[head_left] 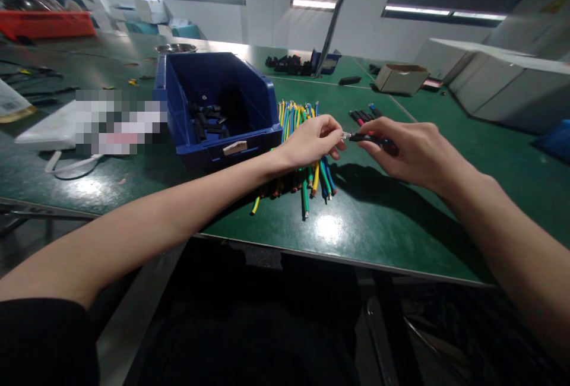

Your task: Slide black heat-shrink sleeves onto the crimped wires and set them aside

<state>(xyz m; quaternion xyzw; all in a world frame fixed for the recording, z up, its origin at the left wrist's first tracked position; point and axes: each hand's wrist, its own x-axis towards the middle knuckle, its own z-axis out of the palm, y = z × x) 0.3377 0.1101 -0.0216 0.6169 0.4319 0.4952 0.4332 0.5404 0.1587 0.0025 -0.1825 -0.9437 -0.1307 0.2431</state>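
My left hand (312,141) pinches the bare metal tip of a short red wire (361,136) covered by a black sleeve. My right hand (403,147) grips the sleeved part of that same wire from the other side. Both hands hover just above the green table (387,220). Under my left hand lies a bundle of cut wires (307,154) in yellow, green and blue. A few finished black-sleeved wires (364,115) lie just beyond my hands.
A blue plastic bin (214,107) holding black sleeve pieces stands left of the wires. A cardboard box (401,78), a small blue tray (328,60) with black parts, a metal pole (333,18) and white boxes (503,83) stand further back. The table's front edge runs below my arms.
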